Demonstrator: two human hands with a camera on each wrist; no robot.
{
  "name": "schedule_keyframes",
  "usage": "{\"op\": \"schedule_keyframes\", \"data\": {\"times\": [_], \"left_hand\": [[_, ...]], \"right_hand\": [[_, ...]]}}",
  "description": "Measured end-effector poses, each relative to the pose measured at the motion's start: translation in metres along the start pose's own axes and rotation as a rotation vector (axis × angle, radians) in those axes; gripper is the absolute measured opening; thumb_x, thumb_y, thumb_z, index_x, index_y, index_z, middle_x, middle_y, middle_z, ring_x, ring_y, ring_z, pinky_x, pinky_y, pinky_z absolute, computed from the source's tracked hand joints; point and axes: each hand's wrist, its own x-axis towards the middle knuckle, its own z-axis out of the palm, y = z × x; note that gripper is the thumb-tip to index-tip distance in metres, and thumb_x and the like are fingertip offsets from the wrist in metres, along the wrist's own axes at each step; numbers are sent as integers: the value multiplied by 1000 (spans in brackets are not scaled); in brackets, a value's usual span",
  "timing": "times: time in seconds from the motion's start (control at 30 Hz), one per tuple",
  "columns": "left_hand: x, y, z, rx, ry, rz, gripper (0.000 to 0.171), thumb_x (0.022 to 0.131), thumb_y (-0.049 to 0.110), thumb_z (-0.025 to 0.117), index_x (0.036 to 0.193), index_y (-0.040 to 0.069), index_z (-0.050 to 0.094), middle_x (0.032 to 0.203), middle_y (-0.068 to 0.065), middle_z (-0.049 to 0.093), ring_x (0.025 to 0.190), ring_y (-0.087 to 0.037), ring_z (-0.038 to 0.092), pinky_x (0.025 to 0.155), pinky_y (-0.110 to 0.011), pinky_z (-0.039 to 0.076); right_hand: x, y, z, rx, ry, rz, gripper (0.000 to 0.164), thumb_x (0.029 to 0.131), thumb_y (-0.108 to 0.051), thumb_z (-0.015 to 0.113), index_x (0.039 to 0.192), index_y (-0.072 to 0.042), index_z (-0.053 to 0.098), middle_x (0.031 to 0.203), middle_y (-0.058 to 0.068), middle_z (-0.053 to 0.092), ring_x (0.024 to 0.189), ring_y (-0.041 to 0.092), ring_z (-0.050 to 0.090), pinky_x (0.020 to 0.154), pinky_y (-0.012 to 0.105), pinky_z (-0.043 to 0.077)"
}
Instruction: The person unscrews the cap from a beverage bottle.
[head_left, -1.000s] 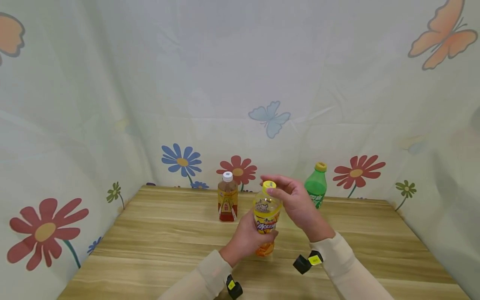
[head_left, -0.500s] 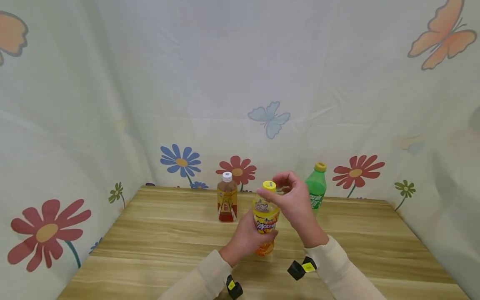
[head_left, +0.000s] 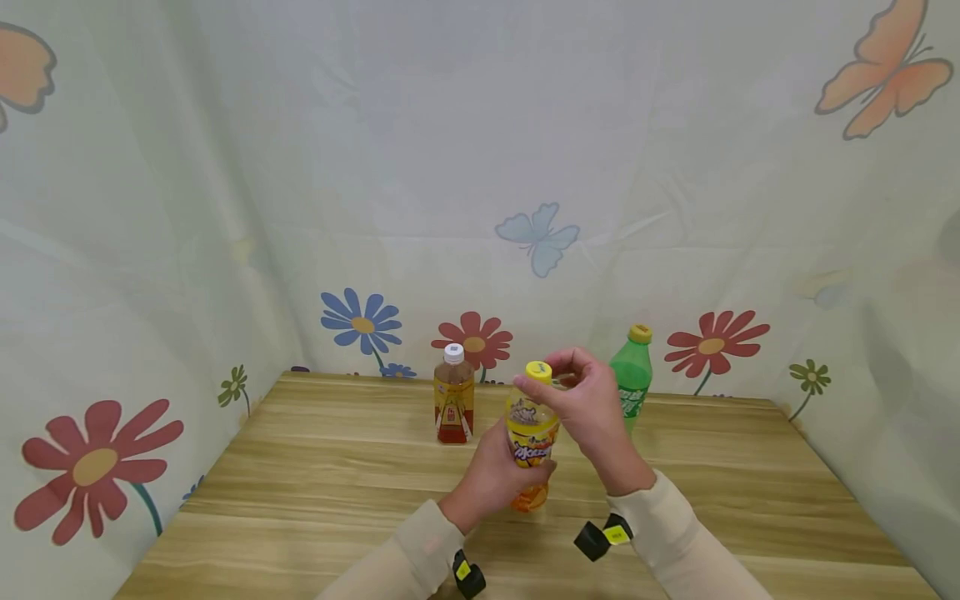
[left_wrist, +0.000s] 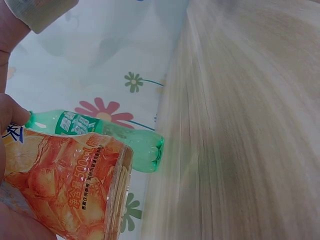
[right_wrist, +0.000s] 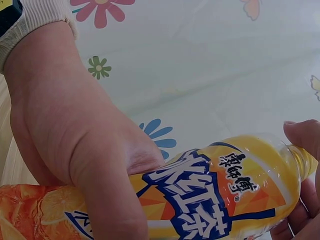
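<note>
- On the orange-and-yellow bottle (head_left: pixel 534 437), between the person's two hands, I can read 康师傅 with a small ®, and 冰红茶 in big white characters edged in blue.
- Lower down, by the left hand, its wrap says 净含量 500mL, beside a line of finer print.
- Pictures of ice and orange slices cover the bottom part; the shoulder is clear, and the yellow cap (head_left: pixel 538 369) carries a blue mark.
- The left hand (head_left: pixel 491 479) is wrapped firmly round the body, holding it upright above the wooden table (head_left: pixel 360 492).
- The right hand (head_left: pixel 596 408) has thumb and fingers bent about the cap and neck.
- Just beyond the right hand, partly hidden, stands a green bottle (head_left: pixel 632 367) with white lettering.
- Beyond the left hand, to its left, stands a white-capped bottle (head_left: pixel 453 404), its lettering too small for me.
</note>
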Motion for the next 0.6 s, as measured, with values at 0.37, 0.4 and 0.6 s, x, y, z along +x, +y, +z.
{"op": "schedule_keyframes", "data": {"times": [0.37,0.4,0.6], "left_hand": [[-1,-1,-1,-18,-4,-23,61,88,25,82,137,34,48,127,12,65,115,-12,65,106,-45,54],[-1,0,-1,-17,-3,-23,61,88,25,82,137,34,48,127,11,65,115,-13,65,106,-45,54],[-1,0,-1,-22,-1,-21,62,88,25,82,138,32,47,128,9,65,116,-15,65,107,-47,53]], "right_hand": [[1,0,-1,63,-41,-2,36,87,-27,83,112,-4,72,111,10,70,97,27,63,82,28,57],[1,1,-1,73,-52,0,35,88,-26,82,113,-4,72,112,10,70,97,27,64,81,27,58],[3,4,-3,133,-120,-16,35,92,-20,77,121,-1,71,111,-1,72,97,22,66,85,26,59]]}}
